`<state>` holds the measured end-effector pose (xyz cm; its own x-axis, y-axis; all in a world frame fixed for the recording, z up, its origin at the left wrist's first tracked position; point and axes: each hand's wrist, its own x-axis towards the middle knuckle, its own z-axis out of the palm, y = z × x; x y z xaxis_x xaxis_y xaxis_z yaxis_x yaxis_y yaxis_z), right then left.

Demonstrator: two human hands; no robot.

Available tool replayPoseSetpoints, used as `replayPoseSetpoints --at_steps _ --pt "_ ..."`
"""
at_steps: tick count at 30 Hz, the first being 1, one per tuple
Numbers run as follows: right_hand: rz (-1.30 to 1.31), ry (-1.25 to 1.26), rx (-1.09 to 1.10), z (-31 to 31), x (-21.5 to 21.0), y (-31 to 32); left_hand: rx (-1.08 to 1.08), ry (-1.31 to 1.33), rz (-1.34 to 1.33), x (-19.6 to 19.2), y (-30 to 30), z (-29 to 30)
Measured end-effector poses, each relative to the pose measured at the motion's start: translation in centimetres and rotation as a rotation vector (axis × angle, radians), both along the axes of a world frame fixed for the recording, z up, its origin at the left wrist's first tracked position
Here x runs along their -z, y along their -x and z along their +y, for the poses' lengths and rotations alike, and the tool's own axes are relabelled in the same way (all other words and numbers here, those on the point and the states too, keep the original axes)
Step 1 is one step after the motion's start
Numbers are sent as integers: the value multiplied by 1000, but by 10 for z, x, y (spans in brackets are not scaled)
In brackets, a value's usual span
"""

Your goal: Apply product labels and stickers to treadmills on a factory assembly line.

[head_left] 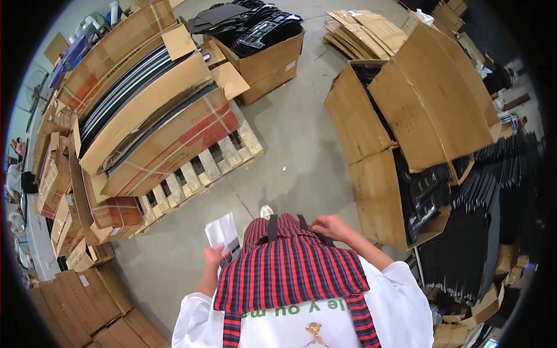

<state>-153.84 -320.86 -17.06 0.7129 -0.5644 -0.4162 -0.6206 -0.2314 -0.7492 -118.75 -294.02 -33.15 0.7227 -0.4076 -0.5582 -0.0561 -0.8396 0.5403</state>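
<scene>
My left hand (212, 256) pinches folded white papers (223, 233) at ten o'clock, lifted clear of my striped apron (290, 267). My right hand's fingers (325, 227) press together on the apron's top edge at one o'clock, seemingly straightening it. Beyond, boxes (400, 145) of black parts stand at two o'clock.

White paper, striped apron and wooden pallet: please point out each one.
white paper (221, 232), head view, middle of the sheet.
striped apron (290, 269), head view, centre of the bib.
wooden pallet (232, 153), head view, top slat.
</scene>
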Motion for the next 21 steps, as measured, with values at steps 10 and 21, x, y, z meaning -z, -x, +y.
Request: replayPoseSetpoints --at_steps 10,21 --pt "120 -33 24 -239 6 2 -189 138 -14 -21 -2 -210" --pt "98 278 -384 -553 0 -84 -524 -179 35 7 146 -310"
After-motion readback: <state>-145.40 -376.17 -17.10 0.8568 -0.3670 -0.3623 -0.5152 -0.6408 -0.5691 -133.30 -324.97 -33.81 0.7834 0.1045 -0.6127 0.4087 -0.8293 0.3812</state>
